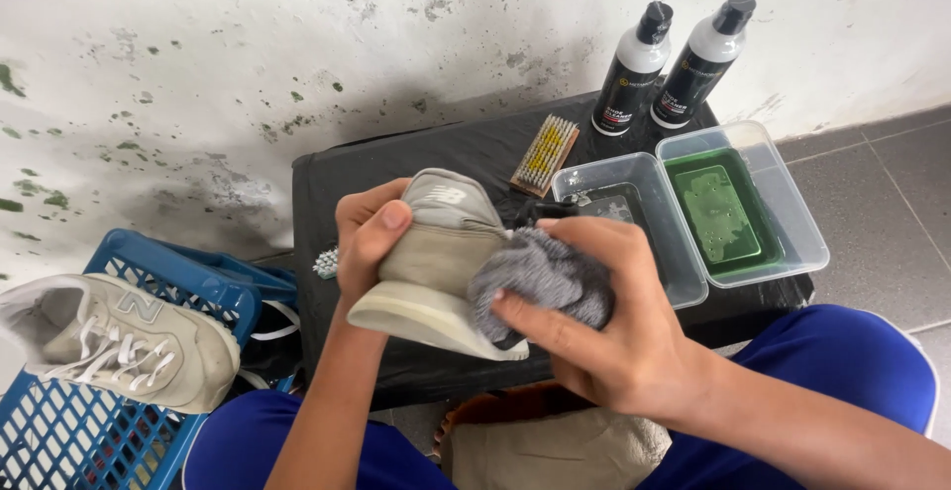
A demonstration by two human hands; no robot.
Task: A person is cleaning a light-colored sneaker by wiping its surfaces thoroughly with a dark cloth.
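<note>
My left hand grips a beige sneaker by its heel, sole side tilted toward me, above the black table. Pressed against the sneaker's side is a grey cloth, bunched up in my right hand. A second beige sneaker with white laces lies on the blue plastic basket at the lower left.
On the table stand two black-and-white bottles at the back, a wooden brush, and two clear plastic tubs, the right tub holding a green tray. A stained white wall is behind. My blue trousers show below.
</note>
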